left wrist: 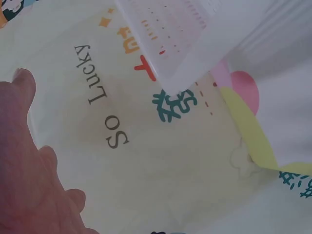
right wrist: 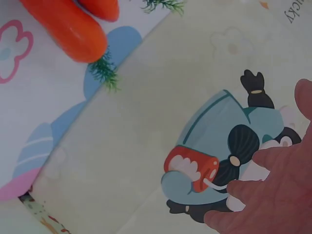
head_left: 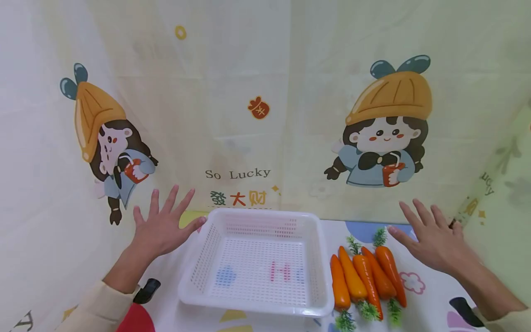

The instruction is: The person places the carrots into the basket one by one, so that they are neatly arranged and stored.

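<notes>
My left hand (head_left: 161,229) is spread with straight fingers, raised beside the far left corner of a white plastic basket (head_left: 256,310); its thumb overlaps the rim in the head view. Nothing is in that hand. On the right, my right hand (head_left: 437,242) is also spread and holds nothing, above and to the right of a row of carrots (head_left: 362,272). Several orange carrots with green leafy tops lie side by side against the basket's right side, some with leaves toward me, others away. The left wrist view shows the basket corner (left wrist: 180,73); the right wrist view shows a carrot end (right wrist: 85,41).
A patterned cloth (head_left: 415,299) covers the table under the basket and carrots. Behind stands a pale curtain (head_left: 290,138) printed with cartoon girls and lettering, folding forward at both sides. Something red (head_left: 136,319) shows by my left sleeve. Dark straps sit at both wrists.
</notes>
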Available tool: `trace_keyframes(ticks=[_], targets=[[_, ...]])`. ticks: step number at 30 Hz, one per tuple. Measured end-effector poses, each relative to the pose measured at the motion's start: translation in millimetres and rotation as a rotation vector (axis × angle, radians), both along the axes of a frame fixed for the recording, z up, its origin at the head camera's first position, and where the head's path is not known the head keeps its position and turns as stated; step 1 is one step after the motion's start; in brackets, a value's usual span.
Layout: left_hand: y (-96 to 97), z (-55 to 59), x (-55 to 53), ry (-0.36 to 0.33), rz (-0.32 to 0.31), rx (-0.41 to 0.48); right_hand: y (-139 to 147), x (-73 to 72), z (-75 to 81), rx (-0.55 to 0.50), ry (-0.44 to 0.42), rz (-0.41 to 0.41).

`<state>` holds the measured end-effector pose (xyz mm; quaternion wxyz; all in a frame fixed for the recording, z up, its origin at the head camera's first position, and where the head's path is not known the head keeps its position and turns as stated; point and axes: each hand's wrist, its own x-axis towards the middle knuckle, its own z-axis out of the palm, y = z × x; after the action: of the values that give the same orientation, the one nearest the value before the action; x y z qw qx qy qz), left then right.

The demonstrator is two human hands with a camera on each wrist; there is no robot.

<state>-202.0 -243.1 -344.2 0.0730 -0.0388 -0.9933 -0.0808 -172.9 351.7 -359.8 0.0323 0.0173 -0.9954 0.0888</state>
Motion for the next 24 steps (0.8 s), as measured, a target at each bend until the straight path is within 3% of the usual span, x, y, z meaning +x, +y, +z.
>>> trace_keyframes(ticks=[12,24], targets=[[1.9,-6.4,6.3,-0.008,-0.011,0.011,-0.5,3.2,-12.2,-0.008,0.01,-0.003],[-0.5,-23.7,5.3,0.005,0.0,-0.023,-3.2,5.1,-22.7,0.005,-0.012,-0.011]])
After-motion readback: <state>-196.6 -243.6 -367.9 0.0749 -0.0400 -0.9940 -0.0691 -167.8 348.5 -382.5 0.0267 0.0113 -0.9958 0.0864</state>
